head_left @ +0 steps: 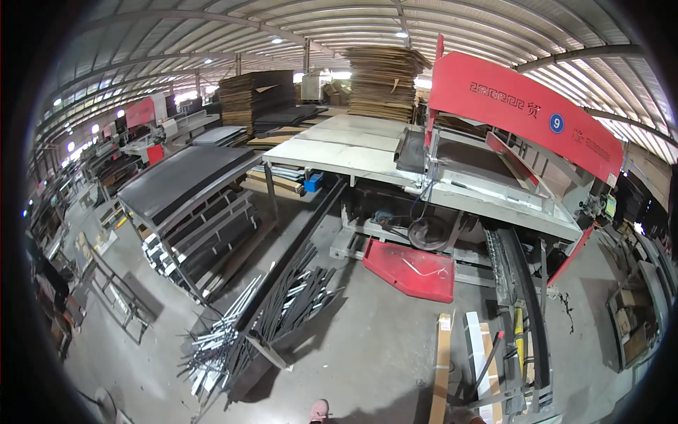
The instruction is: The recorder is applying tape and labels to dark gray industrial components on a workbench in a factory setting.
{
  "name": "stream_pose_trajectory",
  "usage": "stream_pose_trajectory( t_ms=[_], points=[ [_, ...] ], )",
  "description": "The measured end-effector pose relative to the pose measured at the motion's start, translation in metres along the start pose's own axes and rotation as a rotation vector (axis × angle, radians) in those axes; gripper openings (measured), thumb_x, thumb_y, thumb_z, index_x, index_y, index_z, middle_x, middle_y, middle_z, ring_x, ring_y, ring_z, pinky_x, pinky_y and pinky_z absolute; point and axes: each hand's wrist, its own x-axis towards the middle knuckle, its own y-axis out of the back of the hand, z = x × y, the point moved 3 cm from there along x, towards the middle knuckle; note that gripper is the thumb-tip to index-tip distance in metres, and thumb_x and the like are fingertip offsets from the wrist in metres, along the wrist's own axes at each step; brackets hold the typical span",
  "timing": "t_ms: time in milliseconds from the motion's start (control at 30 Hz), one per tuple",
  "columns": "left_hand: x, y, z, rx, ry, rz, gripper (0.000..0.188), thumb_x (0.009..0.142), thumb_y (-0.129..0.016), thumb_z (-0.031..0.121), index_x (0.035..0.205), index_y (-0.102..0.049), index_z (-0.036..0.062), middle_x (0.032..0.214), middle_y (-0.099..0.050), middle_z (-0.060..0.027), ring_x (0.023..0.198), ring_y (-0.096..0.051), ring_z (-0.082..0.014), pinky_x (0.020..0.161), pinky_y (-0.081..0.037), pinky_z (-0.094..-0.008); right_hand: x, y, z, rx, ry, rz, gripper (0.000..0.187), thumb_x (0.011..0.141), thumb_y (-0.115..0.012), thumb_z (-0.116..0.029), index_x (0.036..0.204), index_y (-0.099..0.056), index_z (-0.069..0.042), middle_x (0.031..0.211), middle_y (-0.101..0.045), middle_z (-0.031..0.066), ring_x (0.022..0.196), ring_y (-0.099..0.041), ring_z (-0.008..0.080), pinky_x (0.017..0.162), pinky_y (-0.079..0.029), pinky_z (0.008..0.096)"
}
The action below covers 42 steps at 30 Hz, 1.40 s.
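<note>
My left hand is out of the picture. At the lower edge, right of the middle, a small greyish patch (462, 415) may be part of my right hand; its fingers cannot be made out, nor whether it holds anything. Close to that patch stand long narrow cardboard pieces (441, 367) and a white board (474, 353). A dark rod (487, 364) with a red tip slants across them. The tip of a pink shoe (319, 410) shows at the bottom middle.
A large machine with a red hood (522, 99) and white table (339, 145) stands ahead. Left are a black-topped rack (187, 177) and a heap of black and white strips (247, 332). Cardboard stacks (381, 85) rise behind; a person's dark sleeve (46, 265) shows far left.
</note>
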Motion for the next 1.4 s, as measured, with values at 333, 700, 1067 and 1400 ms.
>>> stream_pose_trajectory(
  t_ms=[333,700,1067,1400],
  points=[
    [0.124,0.134,0.053,0.125,-0.034,-0.042,0.031,0.086,-0.051,0.01,0.117,-0.052,0.0082,0.115,-0.056,-0.0081,0.102,-0.054,-0.0169,0.083,-0.047,-0.0308,-0.034,-0.137,-0.06,0.025,-0.099,0.105,0.031,0.089,-0.058,-0.036,0.085,-0.065,-0.006,0.068,-0.062,0.0066,0.053,-0.054,0.0154,0.051,-0.046,0.0331],
    [0.168,0.09,0.148,0.009,-0.334,-0.349,0.036,0.084,-0.055,0.011,0.12,-0.051,0.0067,0.119,-0.055,-0.0099,0.106,-0.053,-0.0182,0.087,-0.046,-0.0346,-0.034,-0.282,-0.367,-0.529,0.719,0.074,0.038,0.09,-0.056,-0.032,0.116,-0.059,-0.006,0.111,-0.063,0.0137,0.098,-0.062,0.0239,0.086,-0.047,0.0302],
    [0.138,0.141,0.354,-0.047,-0.54,-0.006,0.02,0.094,-0.051,0.021,0.09,-0.062,0.0046,0.072,-0.06,-0.0004,0.063,-0.054,-0.008,0.058,-0.045,-0.0232,-0.023,-0.294,-0.706,-0.001,1.077,0.223,0.047,0.089,-0.059,-0.015,0.13,-0.042,0.0,0.116,-0.059,0.0167,0.104,-0.059,0.0207,0.087,-0.047,0.0311],
    [0.199,0.148,0.486,0.608,-1.187,-0.01,0.032,0.079,-0.054,0.021,0.107,-0.061,0.0063,0.114,-0.058,-0.0193,0.107,-0.052,-0.0374,0.095,-0.041,-0.0434,0.144,-0.187,-0.817,-0.254,0.836,0.87,0.07,0.084,-0.056,-0.045,0.135,-0.035,-0.002,0.127,-0.049,0.0257,0.118,-0.049,0.0363,0.098,-0.04,0.0416]
  ],
)
